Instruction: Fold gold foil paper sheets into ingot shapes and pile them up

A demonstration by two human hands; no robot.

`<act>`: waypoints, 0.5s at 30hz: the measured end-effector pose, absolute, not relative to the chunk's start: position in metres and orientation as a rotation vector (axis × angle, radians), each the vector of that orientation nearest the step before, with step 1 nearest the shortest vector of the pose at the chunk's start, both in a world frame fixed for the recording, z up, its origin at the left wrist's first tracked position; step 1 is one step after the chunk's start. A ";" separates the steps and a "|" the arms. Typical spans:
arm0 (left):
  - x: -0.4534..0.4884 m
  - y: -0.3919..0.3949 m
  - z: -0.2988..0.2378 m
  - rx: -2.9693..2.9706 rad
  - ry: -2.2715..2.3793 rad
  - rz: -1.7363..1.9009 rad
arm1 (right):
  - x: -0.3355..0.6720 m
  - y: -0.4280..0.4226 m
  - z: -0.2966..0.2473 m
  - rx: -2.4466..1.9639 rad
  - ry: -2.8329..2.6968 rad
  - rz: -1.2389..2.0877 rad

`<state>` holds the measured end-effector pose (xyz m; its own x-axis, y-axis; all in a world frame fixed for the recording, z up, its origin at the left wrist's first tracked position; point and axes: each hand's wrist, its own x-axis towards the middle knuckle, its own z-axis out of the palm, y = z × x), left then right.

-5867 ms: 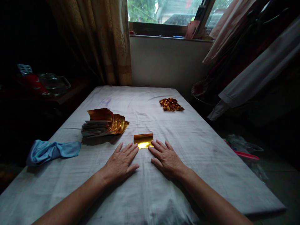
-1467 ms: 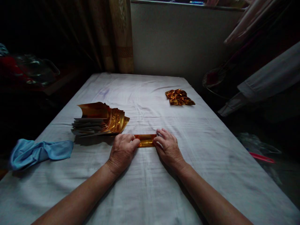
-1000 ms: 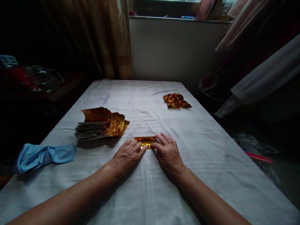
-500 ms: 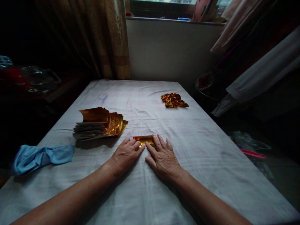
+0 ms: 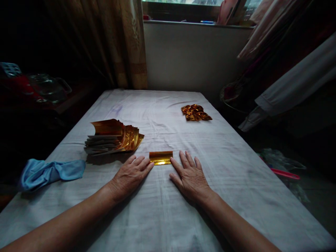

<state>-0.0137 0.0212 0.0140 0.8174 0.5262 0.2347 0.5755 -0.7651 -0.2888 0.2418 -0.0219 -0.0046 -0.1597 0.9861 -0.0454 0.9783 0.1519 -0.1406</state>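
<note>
A small sheet of gold foil paper (image 5: 161, 158), creased lengthwise, lies on the white cloth between my hands. My left hand (image 5: 130, 175) rests flat with its fingers stretched out, one fingertip at the paper's left edge. On the other side, my right hand (image 5: 189, 175) has its fingers spread on the cloth, the index fingertip touching the lower right corner. Neither hand holds anything. Beyond my left hand is a thick stack of gold foil paper (image 5: 112, 138), its sheets curling up. Several folded gold foil pieces (image 5: 196, 112) sit in a heap farther back on the right.
A crumpled light blue cloth (image 5: 54, 172) lies at the left edge of the white-covered surface (image 5: 162, 210). A glass pitcher (image 5: 48, 87) stands on a dark side table at left. Clothes (image 5: 296, 84) hang at right, above plastic bags and a pink handle (image 5: 285, 173).
My hands have slid apart, the left one leftward and the right one rightward, off the middle of the gold foil paper. The creased sheet now shows in full.
</note>
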 end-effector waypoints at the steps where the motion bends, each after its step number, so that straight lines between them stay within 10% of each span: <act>1: -0.017 0.021 0.016 -2.654 -0.844 -0.181 | 0.242 -0.022 -0.005 -1.994 -2.341 0.209; 15: 0.059 0.002 -0.003 -2.867 -1.148 -0.319 | 0.242 -0.022 -0.005 -1.994 -2.337 0.221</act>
